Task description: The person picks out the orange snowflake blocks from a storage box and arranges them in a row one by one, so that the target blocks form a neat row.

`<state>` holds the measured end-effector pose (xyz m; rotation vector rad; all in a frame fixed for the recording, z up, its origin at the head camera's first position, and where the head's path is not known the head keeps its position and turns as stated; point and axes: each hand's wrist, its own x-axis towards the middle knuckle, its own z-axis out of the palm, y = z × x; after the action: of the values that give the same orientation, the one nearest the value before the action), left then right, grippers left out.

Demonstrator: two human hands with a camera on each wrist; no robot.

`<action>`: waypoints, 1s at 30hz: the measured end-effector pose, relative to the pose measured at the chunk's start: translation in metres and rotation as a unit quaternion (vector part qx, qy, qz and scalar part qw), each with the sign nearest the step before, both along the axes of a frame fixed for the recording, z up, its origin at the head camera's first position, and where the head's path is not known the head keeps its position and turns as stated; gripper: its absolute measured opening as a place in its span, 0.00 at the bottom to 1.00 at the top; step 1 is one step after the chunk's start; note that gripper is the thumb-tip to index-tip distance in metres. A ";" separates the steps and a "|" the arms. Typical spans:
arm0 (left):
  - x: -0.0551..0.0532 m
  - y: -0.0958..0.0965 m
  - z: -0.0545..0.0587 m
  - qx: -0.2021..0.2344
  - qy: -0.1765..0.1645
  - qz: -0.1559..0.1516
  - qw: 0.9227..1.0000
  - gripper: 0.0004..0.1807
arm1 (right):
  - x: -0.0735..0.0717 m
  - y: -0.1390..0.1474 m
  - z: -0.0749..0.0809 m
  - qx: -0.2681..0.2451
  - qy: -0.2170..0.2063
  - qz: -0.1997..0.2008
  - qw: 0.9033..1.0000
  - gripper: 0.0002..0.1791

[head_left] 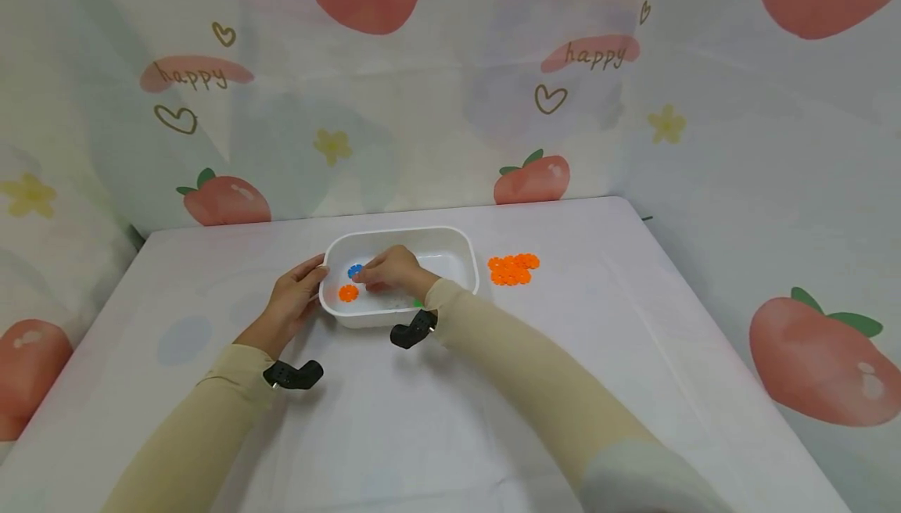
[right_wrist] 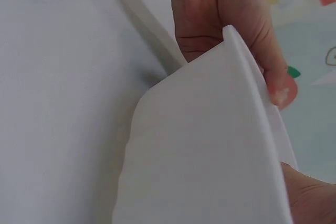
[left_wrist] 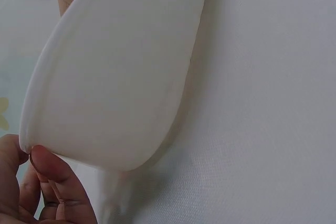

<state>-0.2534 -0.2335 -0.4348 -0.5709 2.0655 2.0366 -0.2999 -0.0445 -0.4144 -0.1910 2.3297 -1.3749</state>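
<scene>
A white plastic tub [head_left: 470, 263] stands on the table. My left hand [head_left: 293, 296] grips its left rim, the thumb pressed against the near side in the left wrist view. My right hand [head_left: 396, 269] reaches into the tub, its fingertips pinching the edge of a blue snowflake disc [head_left: 354, 270]. An orange snowflake disc [head_left: 348, 293] lies in the tub just nearer than the blue one. A bit of a green piece [head_left: 418, 303] shows beside the right wrist. In the right wrist view the tub's wall hides the right fingertips and the discs.
Several orange snowflake discs [head_left: 512, 270] lie clustered on the table to the right of the tub. A white cloth [head_left: 394, 435] covers the table. Behind it hangs a printed curtain [head_left: 422, 106] with fruit and flowers.
</scene>
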 end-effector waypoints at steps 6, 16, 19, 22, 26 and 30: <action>0.000 0.002 -0.001 0.001 -0.006 0.002 1.000 0.29 | 0.000 -0.002 -0.011 0.001 0.016 -0.008 1.000 0.16; 0.000 0.000 -0.002 0.001 -0.002 0.001 1.000 0.30 | -0.005 -0.019 -0.022 0.065 0.088 0.007 0.994 0.14; 0.000 0.000 -0.002 0.001 -0.002 0.000 1.000 0.30 | -0.006 -0.023 -0.023 0.077 0.103 0.002 0.992 0.13; 0.000 0.000 -0.001 0.007 -0.002 0.001 1.000 0.30 | -0.006 -0.027 -0.023 0.096 0.123 0.000 0.988 0.12; 0.000 0.000 0.001 0.016 0.003 -0.001 1.000 0.30 | -0.004 -0.030 -0.022 0.120 0.147 -0.004 0.982 0.13; 0.000 0.000 0.002 0.018 0.003 -0.006 1.000 0.30 | -0.003 -0.033 -0.023 0.136 0.156 -0.013 0.978 0.13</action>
<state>-0.2532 -0.2334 -0.4325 -0.5463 2.0255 2.0676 -0.3028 -0.0779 -0.4374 -0.3123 2.7586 -1.0839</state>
